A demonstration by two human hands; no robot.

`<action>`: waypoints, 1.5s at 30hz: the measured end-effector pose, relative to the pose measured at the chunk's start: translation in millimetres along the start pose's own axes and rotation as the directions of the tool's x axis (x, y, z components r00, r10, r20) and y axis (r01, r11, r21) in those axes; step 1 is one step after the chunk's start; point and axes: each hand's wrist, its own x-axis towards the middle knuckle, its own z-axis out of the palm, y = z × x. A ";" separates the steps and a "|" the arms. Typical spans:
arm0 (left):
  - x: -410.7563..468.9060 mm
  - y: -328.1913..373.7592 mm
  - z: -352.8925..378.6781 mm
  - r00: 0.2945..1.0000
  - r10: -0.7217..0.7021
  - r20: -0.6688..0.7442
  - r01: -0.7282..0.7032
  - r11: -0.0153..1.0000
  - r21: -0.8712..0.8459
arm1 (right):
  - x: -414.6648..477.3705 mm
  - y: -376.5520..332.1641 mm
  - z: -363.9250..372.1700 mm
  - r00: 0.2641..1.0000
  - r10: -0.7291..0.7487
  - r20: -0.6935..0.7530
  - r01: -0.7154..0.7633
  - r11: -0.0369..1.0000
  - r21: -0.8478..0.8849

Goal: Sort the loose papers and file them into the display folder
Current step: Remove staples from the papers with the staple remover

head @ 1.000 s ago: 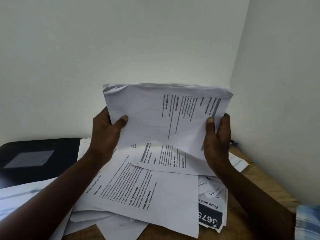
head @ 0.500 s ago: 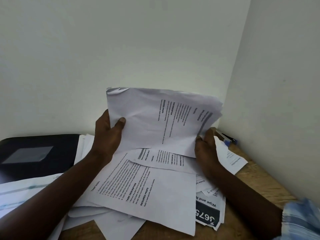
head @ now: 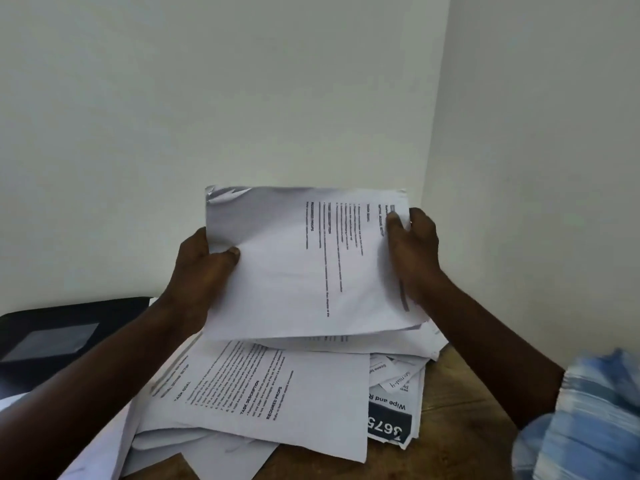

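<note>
We face a corner of plain pale walls (head: 242, 98), and below them a brown wooden table (head: 460, 427) carries the work. Across its middle and left lies a heap of loose white printed papers (head: 277, 393), overlapping at odd angles and unsorted by the look of it. At the far left, just beside that heap, sits the black display folder (head: 69, 327) with a grey panel on its cover; it looks closed to us. Raised above the heap and tilted toward us is a sheaf of white printed sheets (head: 294, 271), its text running sideways and its far left corner crumpled. Our left hand (head: 201, 271) pinches the sheaf's left edge with the thumb flat across the front; the fingers behind are hidden. Our right hand (head: 412, 251) holds the right edge near the far corner, thumb pressed on the print and fingers curled round the edge. A blue striped sleeve (head: 588, 410) shows at the near right. At the heap's near right, a white card with a dark numbered band (head: 389, 429) pokes out. We judge the step in hand to be gathering and squaring one batch, so sorting is under way and filing has not yet begun. The next move calls for evening the sheaf's edges without letting sheets slip. Then we would free one hand to reach left and open the folder.
</note>
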 end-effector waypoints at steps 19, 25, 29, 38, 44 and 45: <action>-46.6 -0.2 101.6 0.838 0.219 0.500 -0.504 0.660 0.557 | -79.8 51.4 -36.4 0.995 0.057 0.085 -0.050 0.995 -0.087; -39.1 -38.1 159.2 0.806 0.097 0.584 -0.472 0.699 0.536 | -86.6 55.4 -50.3 0.993 0.078 0.088 -0.058 0.977 -0.204; -44.2 -70.9 167.6 0.831 0.141 0.538 -0.451 0.736 0.504 | -78.9 63.2 -60.2 0.965 0.167 0.203 -0.085 0.930 -0.357; -41.2 -94.1 174.2 0.814 0.116 0.569 -0.496 0.649 0.577 | -47.3 87.9 -43.9 0.938 0.152 0.313 0.053 0.826 -0.561; -45.9 -90.7 174.9 0.812 0.100 0.576 -0.520 0.572 0.634 | -63.3 97.3 -46.8 0.953 -0.002 0.304 0.229 0.663 -0.713; -45.2 -87.2 174.8 0.815 0.089 0.573 -0.515 0.563 0.646 | -62.8 96.3 -46.8 0.951 0.001 0.310 0.234 0.653 -0.720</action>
